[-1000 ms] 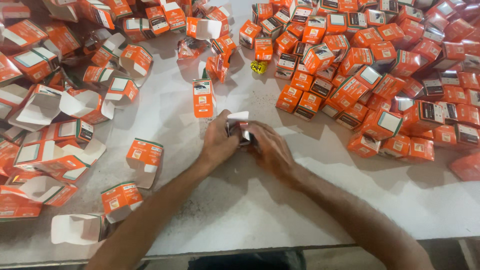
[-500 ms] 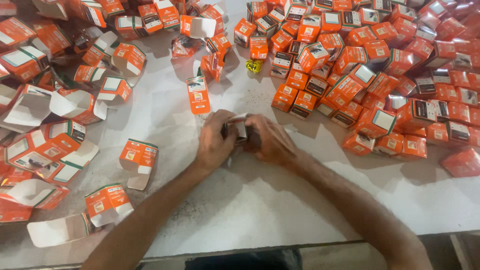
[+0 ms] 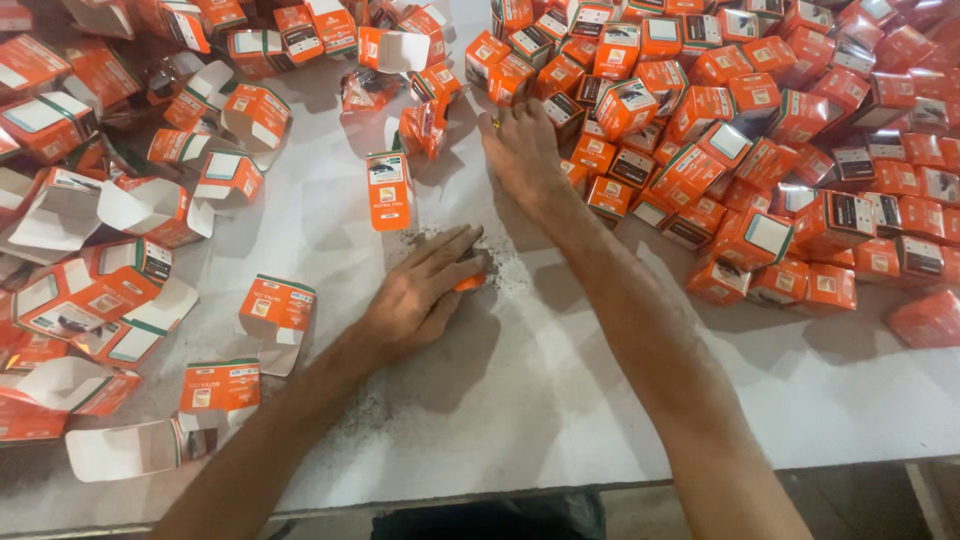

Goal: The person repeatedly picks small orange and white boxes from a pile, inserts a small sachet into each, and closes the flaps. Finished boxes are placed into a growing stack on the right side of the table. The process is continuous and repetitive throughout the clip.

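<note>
My left hand (image 3: 418, 295) lies palm down on the white table (image 3: 560, 400), fingers stretched over a small orange box (image 3: 469, 283) that shows only at its fingertips. My right hand (image 3: 520, 150) reaches away to the near edge of a big heap of closed orange boxes (image 3: 760, 130). It is palm down with the fingers out and a ring on one finger, and nothing shows in it. One orange box (image 3: 389, 190) stands upright just beyond my left hand.
Opened and flattened orange-and-white cartons (image 3: 100, 230) crowd the left side. More lie near the front left edge (image 3: 220, 385). Dark specks of dust (image 3: 505, 262) dot the table around my left hand. The table's front edge runs along the bottom.
Both hands were together on a small item at the middle of the table. Now my right hand has let go and reached out to the heap, while my left hand stays down on the box.
</note>
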